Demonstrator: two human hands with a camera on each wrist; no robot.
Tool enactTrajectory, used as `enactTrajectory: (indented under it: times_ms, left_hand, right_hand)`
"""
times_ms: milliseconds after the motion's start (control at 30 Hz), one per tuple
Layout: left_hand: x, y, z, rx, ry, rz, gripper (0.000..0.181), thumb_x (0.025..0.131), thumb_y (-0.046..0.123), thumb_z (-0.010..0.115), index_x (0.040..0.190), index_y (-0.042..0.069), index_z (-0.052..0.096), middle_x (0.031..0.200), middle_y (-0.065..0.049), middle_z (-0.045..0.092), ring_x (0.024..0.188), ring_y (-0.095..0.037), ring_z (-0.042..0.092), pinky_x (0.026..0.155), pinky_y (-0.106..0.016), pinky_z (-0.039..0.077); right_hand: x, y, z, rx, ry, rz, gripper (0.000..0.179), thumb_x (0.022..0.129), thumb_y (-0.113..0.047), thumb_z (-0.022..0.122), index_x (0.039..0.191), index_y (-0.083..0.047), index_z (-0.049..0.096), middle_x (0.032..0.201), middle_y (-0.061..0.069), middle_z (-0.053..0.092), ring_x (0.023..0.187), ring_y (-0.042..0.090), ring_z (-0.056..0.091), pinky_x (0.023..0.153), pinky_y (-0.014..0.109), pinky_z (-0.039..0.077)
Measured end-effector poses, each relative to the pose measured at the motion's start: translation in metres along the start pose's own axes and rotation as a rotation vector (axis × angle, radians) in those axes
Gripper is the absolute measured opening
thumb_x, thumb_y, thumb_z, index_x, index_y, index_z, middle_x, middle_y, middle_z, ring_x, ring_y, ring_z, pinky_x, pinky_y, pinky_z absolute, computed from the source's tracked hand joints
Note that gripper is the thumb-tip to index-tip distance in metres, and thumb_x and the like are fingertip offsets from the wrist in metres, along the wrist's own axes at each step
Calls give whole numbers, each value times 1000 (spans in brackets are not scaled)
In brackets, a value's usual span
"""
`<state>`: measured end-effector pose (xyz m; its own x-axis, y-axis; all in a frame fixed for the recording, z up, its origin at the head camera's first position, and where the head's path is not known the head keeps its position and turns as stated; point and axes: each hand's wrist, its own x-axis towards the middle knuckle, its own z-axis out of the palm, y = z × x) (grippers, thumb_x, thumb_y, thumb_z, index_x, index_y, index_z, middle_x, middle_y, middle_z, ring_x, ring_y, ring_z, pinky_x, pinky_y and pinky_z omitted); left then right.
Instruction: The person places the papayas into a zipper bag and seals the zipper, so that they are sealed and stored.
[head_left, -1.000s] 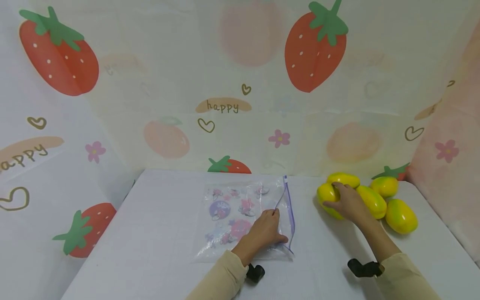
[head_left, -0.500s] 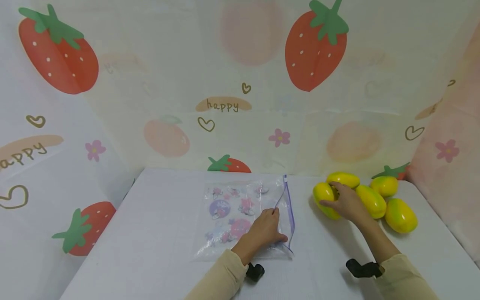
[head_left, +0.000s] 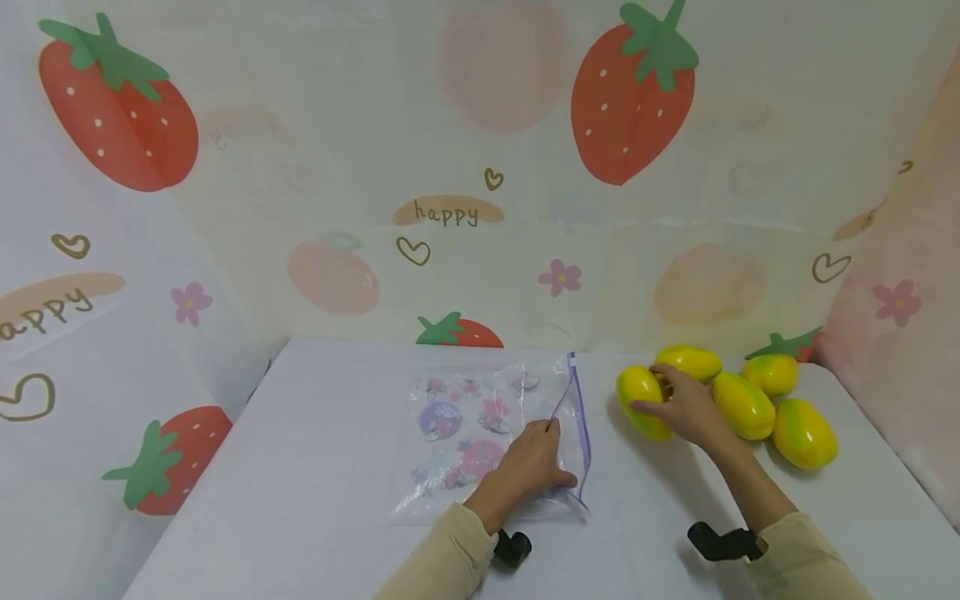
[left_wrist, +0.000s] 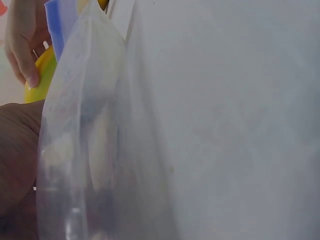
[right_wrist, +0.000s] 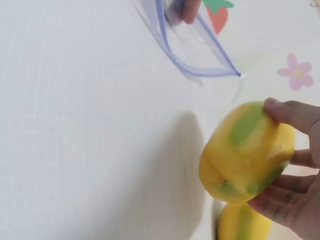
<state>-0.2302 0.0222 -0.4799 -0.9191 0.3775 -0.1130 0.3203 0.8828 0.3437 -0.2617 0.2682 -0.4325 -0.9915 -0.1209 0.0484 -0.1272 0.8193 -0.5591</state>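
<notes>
One slick yellow-green oval fruit (head_left: 636, 393), held near the worktop's (head_left: 337, 433) far edge in my right grip (head_left: 690, 408), might slip. Should my left grip (head_left: 527, 458), pinching the clear printed plastic bag (head_left: 480, 455), slacken, its mouth (head_left: 582, 421) could sag.

The clear zip bag (head_left: 480, 425), printed in pink and purple, lies on its side, its purple-edged mouth gaping to my right, one lip held back in the left hand (head_left: 528, 457). Apart from it, beyond that mouth, a glossy yellow mango (head_left: 636, 390) with green patches leans slightly, gripped by the right hand (head_left: 692, 407).
</notes>
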Motion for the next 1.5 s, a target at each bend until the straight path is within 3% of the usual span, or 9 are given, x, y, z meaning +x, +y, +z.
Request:
enactTrajectory:
  times_ms: [467, 800, 1267, 1500]
  left_hand:
    - [0, 1, 2, 25, -4, 9, 90, 77, 41, 81, 145, -1, 41, 144, -15, 50, 132, -24, 47, 112, -33, 39]
    - [0, 1, 1, 17, -9, 6, 88, 78, 41, 80, 145, 0, 41, 144, -14, 50, 132, -24, 47, 112, -34, 39]
    - [2, 1, 0, -13, -54, -26, 89, 78, 42, 80, 147, 3, 40, 146, -12, 48, 133, -22, 46, 112, -34, 39]
    - [3, 1, 0, -20, -44, -28, 89, 77, 42, 81, 146, 2, 41, 144, -12, 50, 131, -22, 47, 111, -34, 39]
  right_hand:
    - [2, -8, 13, 120, -37, 21, 75, 87, -41, 71, 139, 5, 43, 128, 31, 55, 109, 41, 57, 87, 46, 55]
    - [5, -19, 20, 135, -29, -11, 70, 86, -36, 73, 136, 7, 47, 125, 29, 57, 107, 41, 59, 86, 47, 54]
    - [15, -30, 37, 136, -105, -2, 70, 86, -41, 72, 136, 1, 47, 126, 26, 59, 110, 38, 59, 89, 46, 54]
    - [21, -35, 44, 136, -107, 11, 71, 85, -44, 72, 136, 0, 48, 124, 25, 61, 109, 37, 60, 89, 45, 54]
